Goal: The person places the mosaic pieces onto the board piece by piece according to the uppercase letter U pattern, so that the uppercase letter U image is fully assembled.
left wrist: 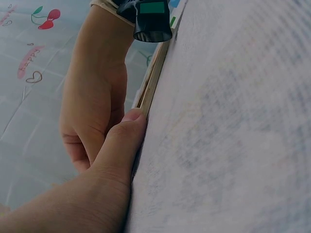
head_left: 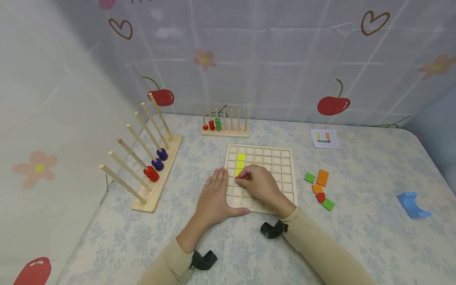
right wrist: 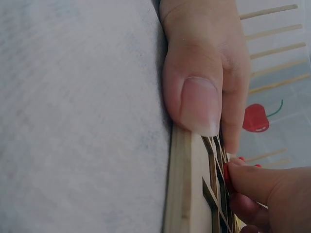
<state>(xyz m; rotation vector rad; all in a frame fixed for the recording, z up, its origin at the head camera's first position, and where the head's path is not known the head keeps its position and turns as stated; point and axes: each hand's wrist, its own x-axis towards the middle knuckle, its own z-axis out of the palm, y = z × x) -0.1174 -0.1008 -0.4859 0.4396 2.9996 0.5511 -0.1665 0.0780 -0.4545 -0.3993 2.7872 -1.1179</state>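
A wooden grid board [head_left: 285, 154] lies on the table. Three yellow square tiles [head_left: 240, 164] fill cells in one column near its left side. My right hand [head_left: 261, 183] reaches over the board and pinches a small red tile [right wrist: 227, 177] between thumb and fingertips, just below the lowest yellow one; the fingers cover most of it. My left hand [head_left: 213, 196] lies with straight fingers along the board's left edge. In the right wrist view the left thumb [right wrist: 199, 104] touches the board's front edge.
Right of the board lie loose orange tiles [head_left: 322, 177], green tiles [head_left: 328, 204] and a red tile [head_left: 320, 198]. A pattern card [head_left: 331, 144] is behind them, a blue curved piece [head_left: 411, 205] farther right. Peg racks with coloured rings stand left [head_left: 167, 170] and at the back [head_left: 228, 133].
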